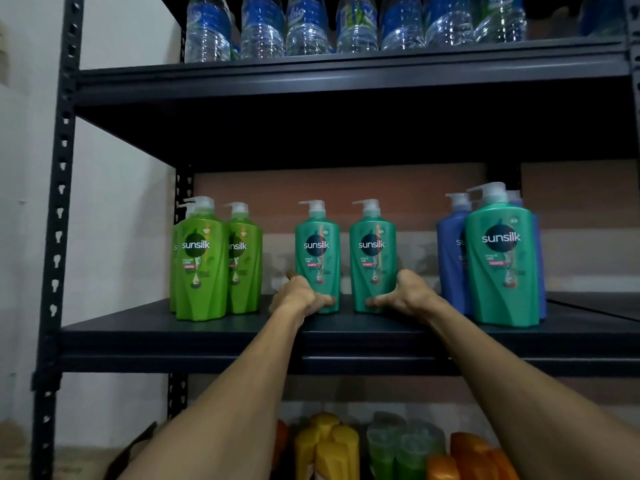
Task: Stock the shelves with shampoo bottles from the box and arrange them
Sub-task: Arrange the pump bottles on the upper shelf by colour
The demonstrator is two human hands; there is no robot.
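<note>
My left hand (298, 295) has its fingers curled round the base of the left teal plastic pump bottle (318, 251). My right hand (407, 292) grips the right teal plastic pump bottle (372, 252). Both stand upright on the dark metal shelf (173, 329). They look full, heavy and slick, so I'd hold them low, never by the pump.

On the middle shelf (207, 332), the left hand (294, 296) and right hand (407, 294) each grip a teal shampoo bottle (317, 251), the two bottles upright side by side.

lime-green bottles (201, 271) | teal bottles (317, 251) | blue bottle (448, 258) | dark-grey shelf (173, 332) | yellow bottles (327, 441)
</note>
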